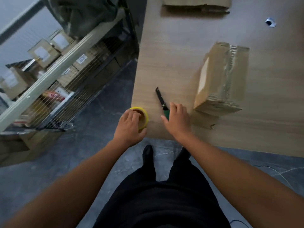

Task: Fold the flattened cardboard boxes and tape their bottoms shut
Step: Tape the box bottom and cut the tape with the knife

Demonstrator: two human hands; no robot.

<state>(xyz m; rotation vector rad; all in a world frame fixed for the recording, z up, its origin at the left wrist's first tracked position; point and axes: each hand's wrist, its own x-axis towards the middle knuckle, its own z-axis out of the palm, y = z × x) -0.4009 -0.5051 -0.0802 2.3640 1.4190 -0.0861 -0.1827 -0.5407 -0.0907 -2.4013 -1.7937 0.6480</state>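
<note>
Table (164, 55): left hand (130, 127) grips one tape roll (145, 116); one knife (160, 97); two cardboard stacks (218, 76) (195, 4)

The table (172, 55) has matt wood grain; the flattened boxes (220, 83) are matt corrugated cardboard; the floor (107, 102) looks smooth stone.

One wide-angle view, taken from the person's head, looks forward and steeply down. The person's own black-clad legs (164, 203) and the dark floor (107, 104) fill the bottom of the frame. Both forearms (92, 170) run up from the lower corners to mid-frame, where the left hand (130, 127), gripping a tape roll (145, 116), and the right hand (178, 120) reach the near corner of the desk (172, 55), close below the camera. A shelf rack (65, 66) slants across the upper left.
</note>
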